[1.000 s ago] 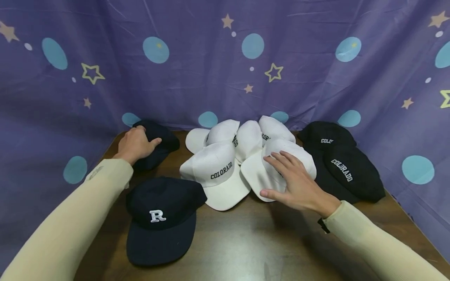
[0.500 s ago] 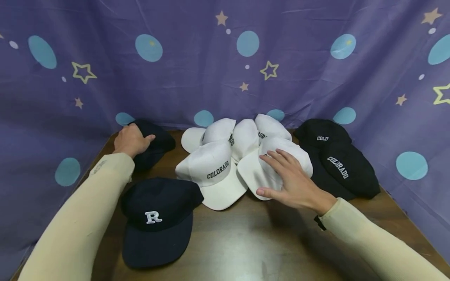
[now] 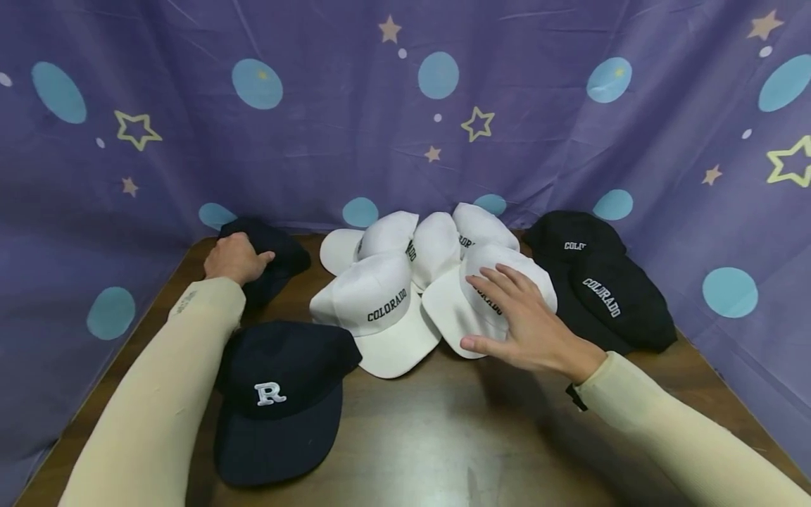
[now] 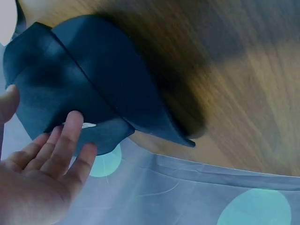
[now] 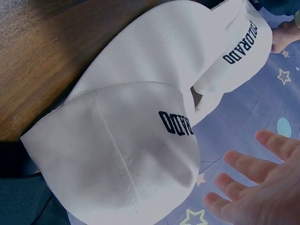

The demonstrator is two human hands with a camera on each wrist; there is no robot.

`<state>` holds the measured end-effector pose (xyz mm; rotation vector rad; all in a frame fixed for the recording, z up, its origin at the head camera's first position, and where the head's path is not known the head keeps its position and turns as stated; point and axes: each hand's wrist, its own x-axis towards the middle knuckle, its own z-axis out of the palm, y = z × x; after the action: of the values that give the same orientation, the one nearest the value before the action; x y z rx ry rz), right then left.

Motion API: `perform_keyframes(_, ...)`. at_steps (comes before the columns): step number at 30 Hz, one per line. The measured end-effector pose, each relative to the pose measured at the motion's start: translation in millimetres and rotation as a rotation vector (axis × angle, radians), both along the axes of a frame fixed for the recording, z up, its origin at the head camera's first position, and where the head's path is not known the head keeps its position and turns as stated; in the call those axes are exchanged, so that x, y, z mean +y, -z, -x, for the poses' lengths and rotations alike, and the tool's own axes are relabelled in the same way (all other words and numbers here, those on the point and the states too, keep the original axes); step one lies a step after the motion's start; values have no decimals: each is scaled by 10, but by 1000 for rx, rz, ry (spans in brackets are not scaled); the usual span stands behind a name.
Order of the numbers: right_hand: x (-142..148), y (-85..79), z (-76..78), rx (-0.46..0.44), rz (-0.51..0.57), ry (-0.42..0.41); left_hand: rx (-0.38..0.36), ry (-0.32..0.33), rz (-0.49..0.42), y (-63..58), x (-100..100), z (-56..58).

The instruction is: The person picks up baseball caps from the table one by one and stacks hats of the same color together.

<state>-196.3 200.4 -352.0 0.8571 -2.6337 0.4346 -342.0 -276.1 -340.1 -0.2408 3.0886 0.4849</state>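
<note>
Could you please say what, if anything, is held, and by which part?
The left hand is at the crown of the rear navy cap; whether it grips cannot be told. The right hand holds nothing.

"COLORADO" is read on white caps [image 3: 380, 306] and black caps [image 3: 624, 299], partly hidden on some; "R" on a navy cap [image 3: 288, 370].

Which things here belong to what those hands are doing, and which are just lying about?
Apparently in the job:
back-left dark cap, by the left hand
front-right white cap, by the right hand
likely the other white caps, black caps and R cap

Just there:
wooden table
starry curtain
</note>
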Motion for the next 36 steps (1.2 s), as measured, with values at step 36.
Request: perform_keyframes(36,-15,-42,-28,-14,12,-10,228,-15,-64,-433,-104,-356)
